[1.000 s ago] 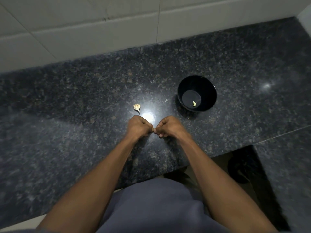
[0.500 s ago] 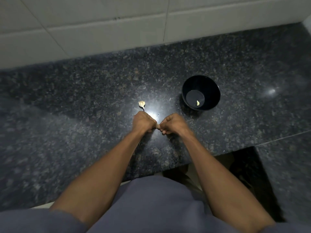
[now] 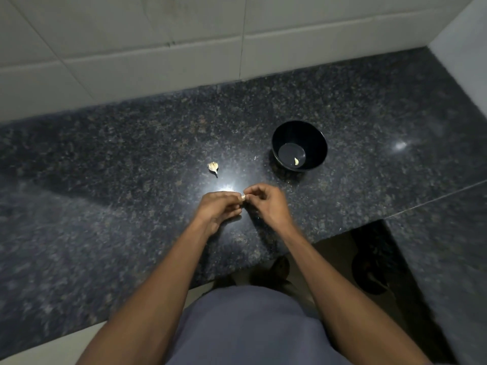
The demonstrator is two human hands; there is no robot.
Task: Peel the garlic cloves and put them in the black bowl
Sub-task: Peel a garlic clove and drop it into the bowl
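A small pale garlic clove sits between my two hands, just above the dark counter. My left hand pinches it from the left and my right hand pinches it from the right with curled fingers. The black bowl stands beyond my right hand, with one peeled clove lying on its bottom. A piece of garlic bulb with papery skin lies on the counter beyond my left hand.
The speckled dark granite counter runs up to a white tiled wall at the back. The counter's front edge cuts back at the right, where a second slab continues. My torso stands against the front edge.
My hands have turned from knuckle-up fists to a looser hold, and the clove now shows between the fingertips. The camera has shifted slightly; bowl and bulb piece stay in place.
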